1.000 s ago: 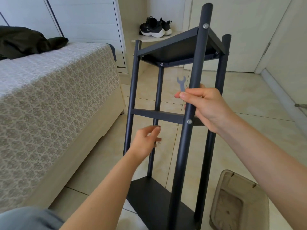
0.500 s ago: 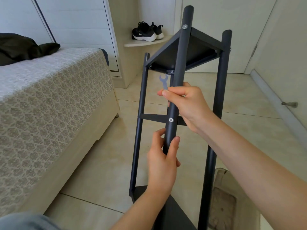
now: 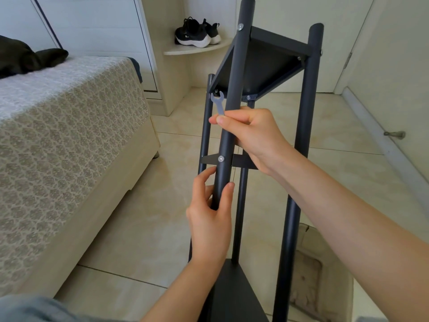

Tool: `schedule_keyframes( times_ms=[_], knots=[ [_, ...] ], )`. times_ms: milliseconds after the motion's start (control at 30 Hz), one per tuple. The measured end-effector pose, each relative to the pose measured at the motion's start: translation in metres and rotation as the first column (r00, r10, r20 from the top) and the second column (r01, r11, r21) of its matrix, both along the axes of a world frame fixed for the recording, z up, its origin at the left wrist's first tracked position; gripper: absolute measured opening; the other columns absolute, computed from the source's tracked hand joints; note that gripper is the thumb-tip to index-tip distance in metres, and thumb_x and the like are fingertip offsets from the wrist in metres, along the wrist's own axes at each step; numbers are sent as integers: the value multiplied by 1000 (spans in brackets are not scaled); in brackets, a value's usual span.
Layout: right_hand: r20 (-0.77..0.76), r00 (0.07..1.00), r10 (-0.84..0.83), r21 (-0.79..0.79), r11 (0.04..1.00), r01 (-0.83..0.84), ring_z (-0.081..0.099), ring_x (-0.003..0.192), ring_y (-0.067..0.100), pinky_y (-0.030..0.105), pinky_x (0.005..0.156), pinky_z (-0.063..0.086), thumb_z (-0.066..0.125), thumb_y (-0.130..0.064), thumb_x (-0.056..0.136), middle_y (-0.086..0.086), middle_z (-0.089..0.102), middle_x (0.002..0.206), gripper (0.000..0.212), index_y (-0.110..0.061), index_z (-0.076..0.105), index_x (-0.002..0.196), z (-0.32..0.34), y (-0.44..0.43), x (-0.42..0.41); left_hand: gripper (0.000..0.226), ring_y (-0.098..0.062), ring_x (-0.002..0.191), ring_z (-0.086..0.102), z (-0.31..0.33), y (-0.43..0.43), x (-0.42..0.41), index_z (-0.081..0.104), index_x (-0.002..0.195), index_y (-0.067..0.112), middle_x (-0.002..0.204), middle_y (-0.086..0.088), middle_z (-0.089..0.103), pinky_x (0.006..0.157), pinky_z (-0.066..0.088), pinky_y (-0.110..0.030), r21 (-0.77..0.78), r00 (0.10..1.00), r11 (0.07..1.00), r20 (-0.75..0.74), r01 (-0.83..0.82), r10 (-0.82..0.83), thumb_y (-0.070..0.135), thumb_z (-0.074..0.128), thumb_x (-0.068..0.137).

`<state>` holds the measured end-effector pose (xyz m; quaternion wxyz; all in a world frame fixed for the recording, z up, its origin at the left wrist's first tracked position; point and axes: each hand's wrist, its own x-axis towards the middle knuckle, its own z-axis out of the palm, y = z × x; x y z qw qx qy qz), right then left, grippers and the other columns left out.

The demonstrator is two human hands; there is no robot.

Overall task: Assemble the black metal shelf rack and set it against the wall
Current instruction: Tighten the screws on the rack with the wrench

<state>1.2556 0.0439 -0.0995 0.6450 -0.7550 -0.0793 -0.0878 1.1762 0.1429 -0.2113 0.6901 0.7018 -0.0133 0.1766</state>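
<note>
Rack (image 3: 304,135) stands upright on the tiled floor (image 3: 151,217) beside the bed (image 3: 69,135), not yet against a wall.

Both hands are on the near post (image 3: 234,77).
- Right hand (image 3: 253,135): fingers clamped round the post above the crossbar (image 3: 242,161), with the wrench (image 3: 218,102) pinned under the thumb, open end up. Likely parked there to be ready while the hand steadies the frame.
- Left hand (image 3: 210,219): fingers and thumb wrapped round the post just below the bolt (image 3: 221,158), probably checking the joint or bracing to shift the rack.

Room: shoes (image 3: 197,33) on a corner shelf (image 3: 192,50), dark cloth (image 3: 23,59) on the bed, beige tub (image 3: 308,268) on the floor by the rack's foot.
</note>
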Motion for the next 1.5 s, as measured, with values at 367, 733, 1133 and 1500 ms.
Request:
schedule_keyframes(
  times_ms=[367,733,1133,1500],
  knots=[
    [-36,999,21,47,999,-19,63,108,4,35,104,49,62,-15,95,-8,73,105,16,-21,77,92,3,-7,1,59,-16,56,48,-11,-3,6,40,143,58,75,10,60,56,53,-32,167,995,986,98,-11,-6,25,63,99],
    [65,906,-417,-49,906,421,63,77,15,21,70,51,68,-23,89,8,68,81,19,-6,77,86,-38,-34,-40,53,-23,58,49,-6,-11,21,48,147,39,81,7,64,58,55,-37,170,996,985,86,-24,10,20,62,99],
    [-64,934,-351,-184,924,334,63,82,10,17,74,49,60,-19,96,-1,70,85,18,-13,77,99,-88,-28,-66,50,-38,58,47,-3,-12,21,49,146,38,79,-10,62,51,49,-42,179,995,983,96,-48,31,22,61,100],
    [-174,957,-231,-296,939,173,54,60,19,15,53,40,61,-19,94,8,67,70,20,-14,78,86,-78,-16,-45,50,-45,61,45,-2,4,23,47,148,32,74,-26,54,54,48,-49,200,991,974,103,-103,84,23,59,101]
  ],
)
